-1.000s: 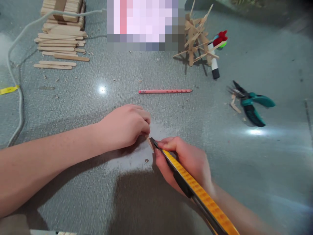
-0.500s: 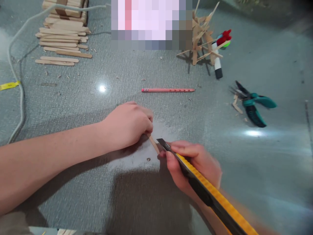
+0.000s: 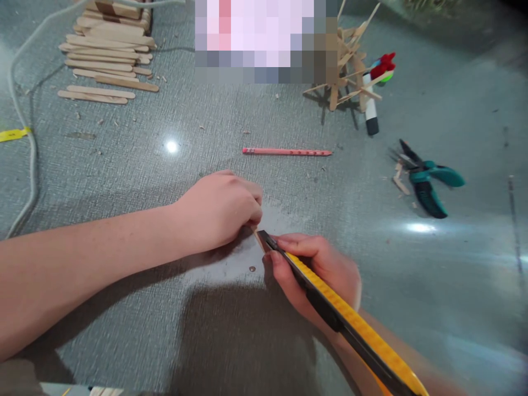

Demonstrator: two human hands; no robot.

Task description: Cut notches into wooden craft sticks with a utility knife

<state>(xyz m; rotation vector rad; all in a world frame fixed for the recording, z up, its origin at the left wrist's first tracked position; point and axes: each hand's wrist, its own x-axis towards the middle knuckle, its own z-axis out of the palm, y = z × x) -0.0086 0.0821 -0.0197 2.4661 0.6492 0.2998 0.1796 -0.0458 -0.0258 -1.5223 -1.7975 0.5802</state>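
My left hand (image 3: 225, 212) is closed and rests on the grey tabletop, pinching one end of a thin wooden craft stick (image 3: 259, 240). The rest of that stick slants down toward my right hand and is partly covered by the blade. In my right hand (image 3: 325, 269) is a yellow and black utility knife (image 3: 330, 300), gripped near its front. Its dark blade tip lies at the stick, just below the left fingers. Under both hands a pale dusty patch shows on the table, with a small round shiny spot (image 3: 252, 269) beside the stick.
A pink pencil (image 3: 289, 152) lies ahead of my hands. Teal-handled pliers (image 3: 427, 179) rest at right, near wood scraps. Behind them are a craft-stick structure (image 3: 344, 71) and a white marker (image 3: 370, 113). Several craft sticks (image 3: 103, 58) and a pale cable (image 3: 31, 165) lie at left.
My right hand and the utility knife have moved left and slightly up, bringing the blade onto the craft stick. The left hand keeps its grip. The view has shifted slightly.
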